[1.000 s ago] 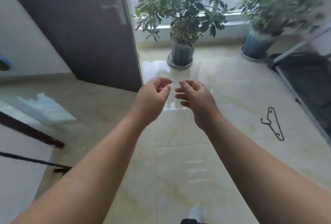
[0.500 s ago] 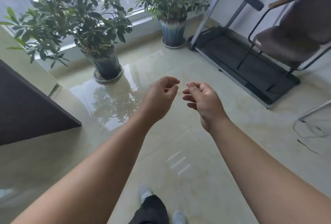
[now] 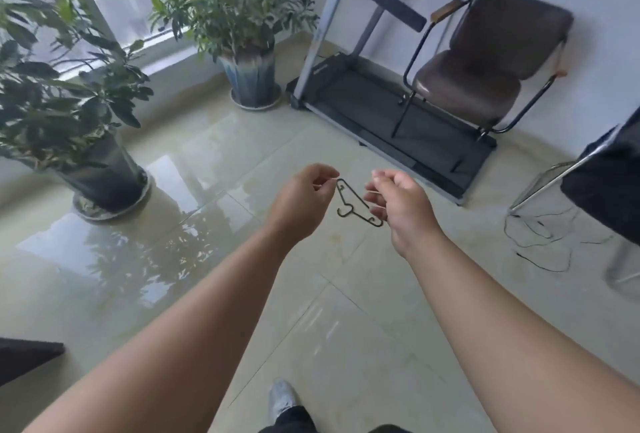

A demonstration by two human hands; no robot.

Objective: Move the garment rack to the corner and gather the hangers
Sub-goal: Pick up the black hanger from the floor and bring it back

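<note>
A thin black wire hanger (image 3: 358, 205) lies flat on the glossy beige tile floor (image 3: 214, 169), seen in the gap between my two hands. My left hand (image 3: 304, 197) hovers above the floor just left of the hanger, fingers loosely curled and holding nothing. My right hand (image 3: 398, 206) hovers just right of it, also loosely curled and empty, covering the hanger's right tip. At the right edge stands a chrome-legged frame (image 3: 550, 180) with dark cloth (image 3: 606, 183) on it, possibly the garment rack; most of it is cut off.
Two potted plants stand by the window, one pot (image 3: 104, 173) at left and one (image 3: 251, 76) further back. A treadmill (image 3: 398, 114) and a brown chair (image 3: 485, 62) line the far wall. Thin black cables (image 3: 540, 242) trail on the floor at right. My shoe (image 3: 282, 398) is below.
The view has swung right and down: the door left the frame, the treadmill and chair came in, and the hanger now shows between my hands. Both hands stay raised and empty.
</note>
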